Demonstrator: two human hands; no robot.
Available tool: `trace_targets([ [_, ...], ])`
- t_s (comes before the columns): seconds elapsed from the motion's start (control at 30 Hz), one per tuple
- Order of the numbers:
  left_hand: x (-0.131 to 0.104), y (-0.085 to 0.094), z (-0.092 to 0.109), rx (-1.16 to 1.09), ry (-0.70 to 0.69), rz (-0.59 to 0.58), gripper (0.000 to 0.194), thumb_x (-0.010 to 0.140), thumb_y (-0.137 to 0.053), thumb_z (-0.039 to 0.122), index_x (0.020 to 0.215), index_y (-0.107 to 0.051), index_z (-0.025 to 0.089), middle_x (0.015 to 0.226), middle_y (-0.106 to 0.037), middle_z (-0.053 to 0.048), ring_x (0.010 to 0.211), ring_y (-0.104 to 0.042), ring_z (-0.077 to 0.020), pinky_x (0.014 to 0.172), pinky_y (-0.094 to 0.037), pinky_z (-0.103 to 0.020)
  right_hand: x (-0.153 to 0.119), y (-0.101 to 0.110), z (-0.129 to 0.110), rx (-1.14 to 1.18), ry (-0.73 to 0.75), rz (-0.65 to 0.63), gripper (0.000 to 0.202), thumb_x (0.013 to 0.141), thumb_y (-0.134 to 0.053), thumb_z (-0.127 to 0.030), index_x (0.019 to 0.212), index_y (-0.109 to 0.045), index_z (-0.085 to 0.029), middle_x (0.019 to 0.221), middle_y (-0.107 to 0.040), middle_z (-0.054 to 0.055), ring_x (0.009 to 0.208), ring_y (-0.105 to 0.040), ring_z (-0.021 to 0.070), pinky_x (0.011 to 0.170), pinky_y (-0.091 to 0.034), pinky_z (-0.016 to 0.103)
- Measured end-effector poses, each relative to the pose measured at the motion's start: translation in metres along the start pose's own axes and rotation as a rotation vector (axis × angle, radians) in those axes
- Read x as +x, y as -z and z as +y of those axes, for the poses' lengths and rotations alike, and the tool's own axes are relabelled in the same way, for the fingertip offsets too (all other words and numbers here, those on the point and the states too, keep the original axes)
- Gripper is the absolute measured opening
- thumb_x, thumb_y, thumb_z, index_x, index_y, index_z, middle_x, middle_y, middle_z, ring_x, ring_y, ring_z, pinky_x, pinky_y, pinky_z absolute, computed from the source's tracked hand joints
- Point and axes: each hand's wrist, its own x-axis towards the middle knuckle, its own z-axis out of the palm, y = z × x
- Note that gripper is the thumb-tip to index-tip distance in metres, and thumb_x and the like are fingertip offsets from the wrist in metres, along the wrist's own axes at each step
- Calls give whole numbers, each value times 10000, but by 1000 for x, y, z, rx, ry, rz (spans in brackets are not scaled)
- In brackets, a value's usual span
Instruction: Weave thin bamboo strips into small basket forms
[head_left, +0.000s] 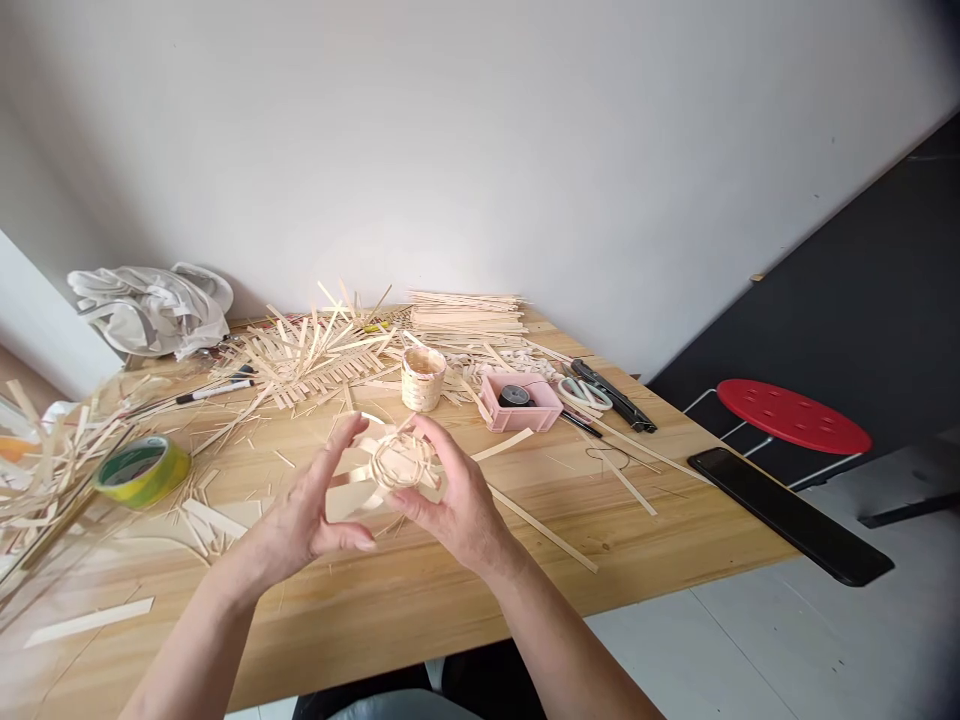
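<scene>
A small round woven piece of pale wood strips point(401, 462), with loose strip ends sticking out around it, is held above the table. My right hand point(459, 495) grips its right side, the thumb at the lower edge and the fingers at the upper edge. To its left, my left hand point(319, 500) is open, thumb and fingers spread wide around the protruding strip ends. Whether a left fingertip touches a strip I cannot tell. Just behind stands a small finished woven cup point(423, 378), upright on the table.
Loose strips point(300, 355) and a stack of strips point(466, 313) lie at the back. Yellow-green tape point(142, 470) sits left. On the right are a pink box point(520, 418), scissors point(585, 393) and a black phone-like slab point(787, 515) over the edge. A red stool point(793, 413) stands beyond.
</scene>
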Motion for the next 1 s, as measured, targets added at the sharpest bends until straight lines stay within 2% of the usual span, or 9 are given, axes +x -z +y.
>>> trace_targets([
  [0.13,-2,14,3,110,55,235,513,713,-622,413,1194,-557,245,1037,-681,-63,982,-616,-232,893,-463,-337,-2,10,3,-114,36,57,636,748,-622,-413,1290,-389,-176,1232,-532,128,1141,-504,257,960,-413,395],
  [0.2,-4,15,7,245,106,411,362,769,-550,405,1087,-622,247,729,-701,-10,723,-658,-182,769,-505,-290,-3,11,4,-160,45,85,642,748,-624,-407,1294,-380,-174,1230,-532,132,1148,-495,260,969,-402,405],
  [0.27,-8,10,11,342,55,510,290,801,-508,379,1021,-645,250,689,-684,3,681,-650,-170,739,-504,-275,-4,9,5,-174,42,117,653,750,-623,-402,1305,-360,-181,1236,-528,132,1154,-490,260,975,-394,415],
  [0.33,-13,1,14,369,-80,446,304,793,-526,362,1055,-628,246,962,-687,-34,891,-640,-202,831,-481,-295,-5,4,3,-160,34,137,671,752,-619,-409,1317,-335,-183,1243,-520,137,1156,-487,262,972,-395,421],
  [0.43,-18,-14,8,364,-167,217,605,733,-613,392,1295,-425,269,1270,-540,-70,1079,-563,-253,907,-454,-344,-8,-3,-1,-118,40,135,682,752,-609,-430,1317,-322,-178,1246,-514,143,1155,-489,263,965,-404,415],
  [0.53,-18,-24,-8,396,-163,222,715,734,-598,457,1360,-293,292,1300,-499,-97,1116,-536,-273,884,-471,-381,-11,-11,-6,-110,44,136,665,748,-608,-433,1299,-338,-176,1238,-521,137,1142,-496,258,960,-410,401],
  [0.67,-13,-33,-24,418,-242,257,982,620,-583,643,1412,-153,252,1463,-223,-169,1309,-272,-371,949,-395,-490,-12,-19,-10,-103,54,164,645,748,-595,-456,1275,-355,-171,1184,-553,122,1076,-530,241,920,-434,380],
  [0.77,-11,-41,-28,343,-204,277,895,667,-540,641,1389,-209,229,1367,-386,-173,1265,-357,-347,992,-329,-525,-12,-24,-12,-92,35,144,591,766,-560,-455,1248,-376,-168,1147,-568,106,1033,-542,229,894,-443,373],
  [1.0,-10,-43,-24,15,94,332,746,648,-629,515,1284,-382,213,1106,-565,-105,992,-567,-255,831,-467,-386,-9,-19,-15,-189,38,53,532,775,-555,-444,1208,-409,-172,1195,-531,106,1098,-487,237,951,-394,392],
])
